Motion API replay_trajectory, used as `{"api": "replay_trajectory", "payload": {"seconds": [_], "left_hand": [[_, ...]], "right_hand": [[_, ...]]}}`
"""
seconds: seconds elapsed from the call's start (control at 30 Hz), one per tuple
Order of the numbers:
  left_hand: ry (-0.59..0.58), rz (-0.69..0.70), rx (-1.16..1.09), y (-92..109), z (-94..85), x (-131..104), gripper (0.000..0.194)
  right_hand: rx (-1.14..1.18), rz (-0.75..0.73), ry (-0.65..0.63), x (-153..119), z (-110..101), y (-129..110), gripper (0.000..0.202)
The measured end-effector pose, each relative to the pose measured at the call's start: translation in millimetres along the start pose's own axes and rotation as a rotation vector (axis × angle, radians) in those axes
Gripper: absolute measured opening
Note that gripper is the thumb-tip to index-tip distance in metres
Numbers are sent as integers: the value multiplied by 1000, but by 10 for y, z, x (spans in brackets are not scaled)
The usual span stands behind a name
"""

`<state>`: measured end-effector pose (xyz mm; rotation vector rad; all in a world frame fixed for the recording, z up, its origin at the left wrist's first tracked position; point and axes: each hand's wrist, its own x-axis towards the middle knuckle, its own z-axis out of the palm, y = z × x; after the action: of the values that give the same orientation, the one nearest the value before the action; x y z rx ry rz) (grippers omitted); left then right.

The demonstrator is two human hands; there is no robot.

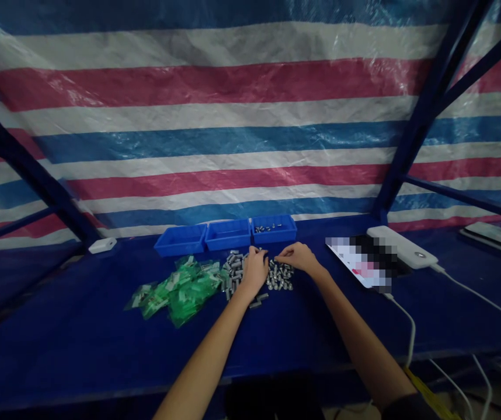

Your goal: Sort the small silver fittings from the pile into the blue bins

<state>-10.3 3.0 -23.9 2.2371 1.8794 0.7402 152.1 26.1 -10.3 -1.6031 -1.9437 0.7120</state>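
My left hand is over the right side of a pile of grey metal cylinders, its fingers bent together; what they hold is too small to name. Close to its right, my right hand has thumb and fingers pinched above a heap of small shiny metal parts; anything in the pinch is too small to make out. A few cylinders lie apart, nearer the front edge. Left of the pile are green and clear plastic packets. The two hands are near each other, with a small gap between them.
Behind the piles stand three blue trays: a left one, a middle one and a right one holding small metal parts. A phone and a white power bank with cables lie right. A white box sits back left.
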Motion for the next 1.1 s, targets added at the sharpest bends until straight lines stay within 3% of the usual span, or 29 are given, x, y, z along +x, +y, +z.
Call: {"api": "replay_trajectory", "payload": {"seconds": [0.23,0.43,0.63,0.77,0.93,1.1], "left_hand": [[67,-15,50,3,-55,-3,37],[-65,63,175,-18,-117,36,37],[-2,-21,252,-11,-224,31,37],[-35,-60,305,-58,-252,38,31],[-38,-72,229,-95,-260,75,27],[131,14,-71,5,-240,100,23]], "right_hand": [[1,36,65,-49,-21,-77,19],[-27,81,81,-58,-43,-103,18],[-39,77,73,-43,-36,-88,19],[-41,82,67,-40,-35,-94,19],[-28,102,69,-62,-56,-135,17],[82,47,184,-18,-53,-156,18]]}}
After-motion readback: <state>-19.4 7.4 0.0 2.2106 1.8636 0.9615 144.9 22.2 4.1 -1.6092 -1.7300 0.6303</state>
